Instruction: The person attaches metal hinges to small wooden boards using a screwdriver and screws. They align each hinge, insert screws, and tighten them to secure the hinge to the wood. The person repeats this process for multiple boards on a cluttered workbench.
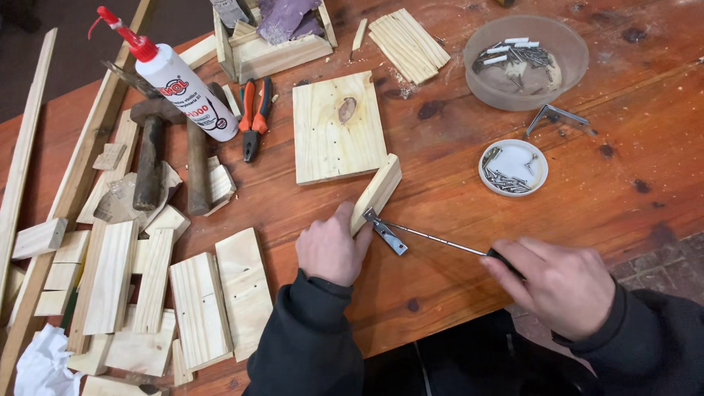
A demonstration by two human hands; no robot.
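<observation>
While our left hand (331,246) presses down on a small pine block (377,192), fingers curled shut against its lower end, the block stays tilted from 7 toward 1 o'clock on the wooden table (469,183). We judge the hold is there to stop the block sliding. A small metal hinge (386,231) lies open at the block's lower corner, one leaf against the wood, the other flat on the table toward 4 o'clock.

Our right hand (557,282), at 3 o'clock from the left, is closed around the dark handle of a thin screwdriver (440,240). Its shaft runs toward 10 o'clock and the tip meets the hinge; the low angle keeps the tip seated on the leaf. We cannot make out a screw.

Just beyond the block, at 12 o'clock, lies a square pine board (337,128) with a knot. At 2 o'clock, a white lid of screws (513,167) sits within reach, and a clear bowl of fasteners (525,62) beyond it. At 10 o'clock: glue bottle (180,84), orange-handled pliers (254,117), two hammers (150,158). Offcuts (147,293) are stacked at 8 o'clock.
</observation>
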